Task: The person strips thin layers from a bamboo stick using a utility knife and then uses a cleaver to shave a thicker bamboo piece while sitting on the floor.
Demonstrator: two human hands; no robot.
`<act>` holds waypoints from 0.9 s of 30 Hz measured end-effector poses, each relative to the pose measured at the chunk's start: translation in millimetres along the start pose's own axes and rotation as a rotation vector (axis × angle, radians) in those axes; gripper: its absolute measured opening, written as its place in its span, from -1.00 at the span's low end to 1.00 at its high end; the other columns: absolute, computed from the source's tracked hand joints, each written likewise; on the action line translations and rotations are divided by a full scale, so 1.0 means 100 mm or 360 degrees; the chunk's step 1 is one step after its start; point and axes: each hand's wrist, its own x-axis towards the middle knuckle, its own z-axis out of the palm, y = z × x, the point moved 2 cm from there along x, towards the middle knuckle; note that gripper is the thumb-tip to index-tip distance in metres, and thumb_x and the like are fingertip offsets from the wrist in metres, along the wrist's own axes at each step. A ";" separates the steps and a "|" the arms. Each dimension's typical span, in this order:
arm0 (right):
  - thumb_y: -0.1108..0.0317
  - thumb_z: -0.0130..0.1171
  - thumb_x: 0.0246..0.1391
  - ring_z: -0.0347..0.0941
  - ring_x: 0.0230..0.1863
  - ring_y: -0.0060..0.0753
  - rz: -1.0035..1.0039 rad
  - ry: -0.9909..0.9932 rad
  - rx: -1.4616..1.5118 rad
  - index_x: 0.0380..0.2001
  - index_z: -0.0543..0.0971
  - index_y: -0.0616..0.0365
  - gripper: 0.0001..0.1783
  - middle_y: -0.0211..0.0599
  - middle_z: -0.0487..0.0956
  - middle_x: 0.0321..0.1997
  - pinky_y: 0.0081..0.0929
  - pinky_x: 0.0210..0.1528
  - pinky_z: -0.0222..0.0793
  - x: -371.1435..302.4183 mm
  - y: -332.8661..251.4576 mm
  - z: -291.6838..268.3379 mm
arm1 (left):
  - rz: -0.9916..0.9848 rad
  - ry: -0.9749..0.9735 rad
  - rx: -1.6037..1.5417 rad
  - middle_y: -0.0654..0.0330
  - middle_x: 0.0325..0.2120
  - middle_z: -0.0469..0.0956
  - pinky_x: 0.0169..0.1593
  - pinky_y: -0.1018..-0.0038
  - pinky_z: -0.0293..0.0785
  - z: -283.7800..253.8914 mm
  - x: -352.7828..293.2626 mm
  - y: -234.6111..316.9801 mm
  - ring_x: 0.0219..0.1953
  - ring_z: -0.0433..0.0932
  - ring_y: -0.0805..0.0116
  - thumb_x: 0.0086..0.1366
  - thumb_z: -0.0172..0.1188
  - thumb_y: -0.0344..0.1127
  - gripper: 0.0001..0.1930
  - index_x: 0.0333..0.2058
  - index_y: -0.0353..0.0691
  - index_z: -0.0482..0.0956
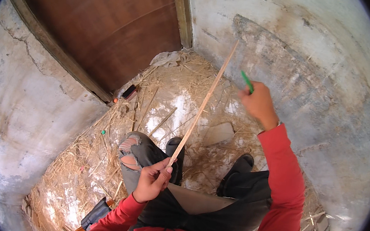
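My left hand (153, 181), in front of my lap, pinches the lower end of a long, thin strip of split wood or bamboo (205, 100). The strip slants up and away to the right, its far end free in the air near the wall. Off to the right of the strip, my right hand (260, 104) is raised, slightly blurred, with its fingers closed round a slim green tool (246, 80). Part of that tool is hidden in the fist, and I cannot make out its exact kind. The tool and the strip are apart.
Straw and wood shavings litter the floor (75, 171). A flat pale slab (219, 133) lies beyond my shoes. A dark red-and-black object (129, 92) sits by the brown door (100, 21). A black-and-orange item (95, 214) is at my left. A worn wall (301, 78) stands close on the right.
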 end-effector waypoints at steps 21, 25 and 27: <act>0.38 0.21 -0.15 0.61 -0.42 0.16 -0.0288 -0.0070 -0.0693 -0.52 0.66 0.27 -0.84 0.12 0.62 -0.49 0.02 -0.32 0.54 -0.19 0.06 0.70 | -0.0293 0.0033 -0.0154 0.44 -0.72 0.19 -0.66 0.61 0.05 0.01 -0.19 0.11 -0.75 0.13 0.65 0.54 -0.01 -0.34 -0.63 0.22 -0.39 0.41; 0.37 0.23 -0.14 0.61 -0.38 0.19 -0.0153 0.0154 -0.0767 -0.51 0.66 0.28 -0.83 0.11 0.63 -0.43 0.01 -0.29 0.55 0.16 0.45 0.60 | -0.0311 -0.0016 -0.0007 0.43 -0.71 0.21 -0.65 0.60 0.04 0.00 -0.29 0.07 -0.75 0.14 0.65 0.54 -0.03 -0.36 -0.64 0.20 -0.39 0.42; 0.36 0.24 -0.12 0.61 -0.34 0.21 -0.0064 0.0221 -0.0807 -0.46 0.66 0.28 -0.81 0.12 0.64 -0.38 0.02 -0.26 0.55 0.27 0.56 0.53 | -0.0335 -0.0053 -0.0041 0.42 -0.71 0.24 -0.63 0.61 0.07 -0.01 -0.33 0.07 -0.74 0.16 0.66 0.54 -0.03 -0.34 -0.64 0.20 -0.38 0.43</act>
